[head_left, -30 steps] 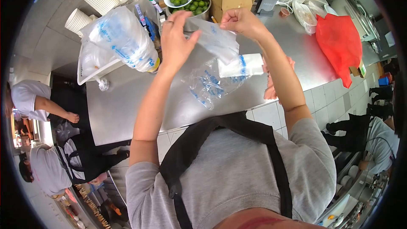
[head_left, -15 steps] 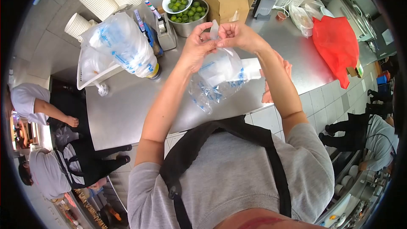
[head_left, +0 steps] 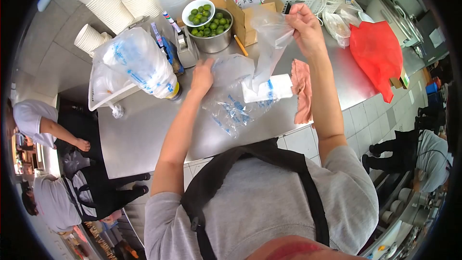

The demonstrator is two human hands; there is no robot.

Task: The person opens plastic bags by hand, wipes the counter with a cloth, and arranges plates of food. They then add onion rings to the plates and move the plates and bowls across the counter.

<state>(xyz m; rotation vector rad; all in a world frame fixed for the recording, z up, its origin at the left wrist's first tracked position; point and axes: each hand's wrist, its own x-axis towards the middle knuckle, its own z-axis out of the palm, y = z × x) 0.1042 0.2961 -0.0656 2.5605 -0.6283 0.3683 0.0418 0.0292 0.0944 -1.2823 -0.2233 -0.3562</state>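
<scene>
My right hand (head_left: 306, 26) is raised, its fingers pinched on the upper edge of a clear plastic bag (head_left: 270, 43) that hangs down over the steel table. Lower and to the left, my left hand (head_left: 202, 74) is curled at the edge of another spread of clear plastic (head_left: 231, 70); blur hides what its fingers hold. Between and below the hands, a white packet (head_left: 269, 89) lies on crumpled plastic with blue print (head_left: 233, 113). Right of the packet is a pinkish-brown cloth (head_left: 301, 91).
A steel pot of green limes (head_left: 211, 38) with a white bowl (head_left: 185, 14) stands behind, beside a cardboard box (head_left: 244, 26). Bagged cups (head_left: 139, 62) are at left, a red bag (head_left: 378, 55) at right. Other people stand on both sides.
My hands have moved apart, the right one up and right with the bag, the left one down and left. The cloth and an orange stick near the box now show more.
</scene>
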